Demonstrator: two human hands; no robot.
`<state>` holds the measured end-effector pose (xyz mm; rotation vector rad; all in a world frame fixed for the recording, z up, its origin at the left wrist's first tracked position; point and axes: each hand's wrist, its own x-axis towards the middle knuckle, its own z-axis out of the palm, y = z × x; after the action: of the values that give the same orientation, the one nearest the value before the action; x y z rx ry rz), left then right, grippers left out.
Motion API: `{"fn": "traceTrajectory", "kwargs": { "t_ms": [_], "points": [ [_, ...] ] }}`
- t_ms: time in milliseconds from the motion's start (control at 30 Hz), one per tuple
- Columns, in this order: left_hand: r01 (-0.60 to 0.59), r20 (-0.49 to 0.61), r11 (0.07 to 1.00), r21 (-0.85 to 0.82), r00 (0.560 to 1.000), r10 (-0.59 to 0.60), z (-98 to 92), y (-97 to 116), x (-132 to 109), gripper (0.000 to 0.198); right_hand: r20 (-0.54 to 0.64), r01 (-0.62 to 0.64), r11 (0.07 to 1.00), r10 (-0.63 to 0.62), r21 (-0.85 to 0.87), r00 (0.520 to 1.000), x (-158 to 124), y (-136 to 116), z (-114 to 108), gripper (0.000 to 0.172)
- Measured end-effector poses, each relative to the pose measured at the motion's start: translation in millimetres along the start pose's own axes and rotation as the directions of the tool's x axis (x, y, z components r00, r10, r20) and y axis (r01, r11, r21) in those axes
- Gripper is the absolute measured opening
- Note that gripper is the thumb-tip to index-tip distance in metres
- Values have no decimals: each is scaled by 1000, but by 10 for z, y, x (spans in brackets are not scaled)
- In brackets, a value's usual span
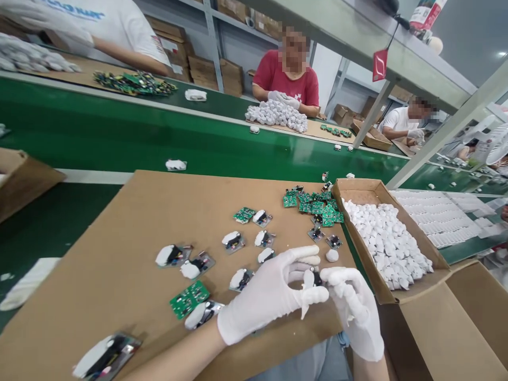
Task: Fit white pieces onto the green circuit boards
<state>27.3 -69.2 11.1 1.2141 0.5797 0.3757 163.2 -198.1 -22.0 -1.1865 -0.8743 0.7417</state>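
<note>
Both my hands wear white gloves and meet above the front right of a brown cardboard sheet. My left hand (270, 288) is closed, pinching a small circuit board (316, 277) with a black component between thumb and fingers. A soft white piece (307, 288) sticks out beside that component and hangs below the thumb. My right hand (355, 309) is curled, its fingertips closed at the board's right edge. Much of the board is hidden by the gloves. A white lump (332, 255) lies just beyond. Boards with white pads (233, 241) lie left of my hands.
A pile of green circuit boards (317, 205) lies at the sheet's back right. Beside it, a cardboard box (359, 185) holds many white pieces. A green conveyor belt (222, 145) runs behind, carrying scattered parts. Co-workers sit across it; one wears a red shirt (266, 73).
</note>
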Motion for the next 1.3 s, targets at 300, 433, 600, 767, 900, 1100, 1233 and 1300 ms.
{"fn": "traceTrajectory", "kwargs": {
  "t_ms": [300, 433, 600, 767, 900, 1100, 1233, 1300],
  "points": [
    [-169, -185, 907, -387, 977, 104, 54, -92, -82, 56, -85, 135, 977, -122, 163, 989, -7, -121, 293, 16],
    [-181, -244, 916, -358, 965, 95, 45, -106, -116, 53, -116, 154, 985, -162, -78, 980, -37, -211, 323, 16],
    [-170, -213, 947, -273, 971, 112, 29, -130, -121, 58, -81, 199, 940, -229, -278, 970, -19, -245, 389, 17],
    [-154, -224, 974, -164, 968, 115, 16, -160, -101, 64, -40, 226, 929, -249, -294, 968, -47, -253, 367, 21],
    [-124, -217, 985, -122, 971, 95, 8, -146, -113, 60, -91, 260, 884, -318, -390, 944, -79, -303, 285, 29],
    [-240, -105, 942, -235, 970, 221, 37, -140, -138, 42, 110, 375, 773, -374, -511, 921, 1, -471, 284, 40],
    [-280, -92, 919, -277, 960, 265, 63, -155, -135, 39, 140, 372, 789, -350, -490, 926, -20, -528, 296, 31],
    [-294, -82, 910, -293, 956, 283, 75, -150, -138, 39, 96, 359, 782, -363, -510, 927, -57, -522, 307, 36]
  ]
}}
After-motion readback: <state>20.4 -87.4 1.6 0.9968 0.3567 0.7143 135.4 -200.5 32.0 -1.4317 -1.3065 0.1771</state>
